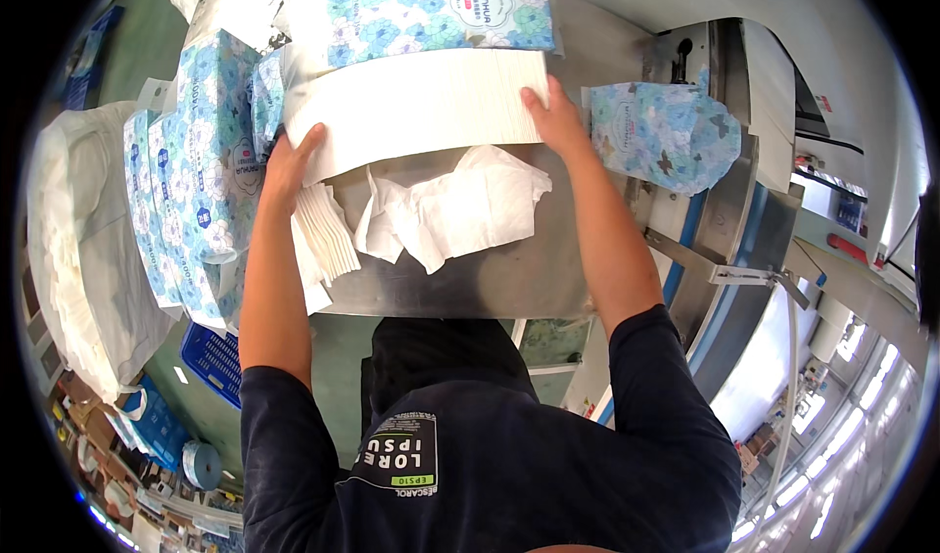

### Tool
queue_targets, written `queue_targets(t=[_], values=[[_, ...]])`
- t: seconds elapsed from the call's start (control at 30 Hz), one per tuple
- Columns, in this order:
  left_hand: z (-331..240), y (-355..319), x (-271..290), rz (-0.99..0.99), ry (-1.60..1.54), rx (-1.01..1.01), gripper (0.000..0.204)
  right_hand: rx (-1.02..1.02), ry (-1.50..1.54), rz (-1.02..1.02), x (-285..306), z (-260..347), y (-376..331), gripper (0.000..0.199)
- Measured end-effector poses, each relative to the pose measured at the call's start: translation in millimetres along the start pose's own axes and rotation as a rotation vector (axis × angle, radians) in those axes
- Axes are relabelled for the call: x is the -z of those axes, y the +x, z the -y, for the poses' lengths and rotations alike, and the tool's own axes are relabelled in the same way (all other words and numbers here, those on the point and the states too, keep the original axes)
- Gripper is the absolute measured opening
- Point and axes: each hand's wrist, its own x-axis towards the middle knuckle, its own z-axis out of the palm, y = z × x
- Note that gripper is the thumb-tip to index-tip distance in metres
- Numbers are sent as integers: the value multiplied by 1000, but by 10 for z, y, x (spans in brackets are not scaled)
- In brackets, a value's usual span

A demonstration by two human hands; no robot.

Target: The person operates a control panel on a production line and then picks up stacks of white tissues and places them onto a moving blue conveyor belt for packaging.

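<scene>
A long, thick stack of folded white tissues [416, 103] lies across the metal table, held between my two hands. My left hand [287, 168] grips its left end, thumb on top and the other fingers mostly hidden. At the right end, my right hand [558, 119] presses with the thumb on top and the fingers around the far corner. Crumpled loose tissue sheets [460, 206] lie just nearer than the stack. A smaller bunch of folded tissues [325, 232] sits beside my left forearm. Behind the stack is a filled blue floral tissue pack [441, 10].
More floral packs [211, 152] stand at the left, beside a large whitish plastic sack [88, 250]. To the right, a floral plastic bag [666, 134] sits by a metal machine [729, 230]. A blue plastic crate [211, 362] is on the green floor below the table's left side.
</scene>
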Motion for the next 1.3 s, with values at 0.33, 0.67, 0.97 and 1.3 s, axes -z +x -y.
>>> queue_targets(t=[0.33, 0.67, 0.97, 1.3], values=[[-105, -75, -404, 136, -269, -182, 91, -37, 182, 39, -345, 383, -219, 97], [30, -500, -420, 177, -328, -460, 93, 282, 770, -255, 64, -42, -815, 90], [413, -253, -260, 435, -141, -454, 112, 89, 943, -75, 105, -855, -1026, 71], [221, -447, -686, 311, -408, -416, 63, 145, 887, -192, -183, -330, -1051, 71]])
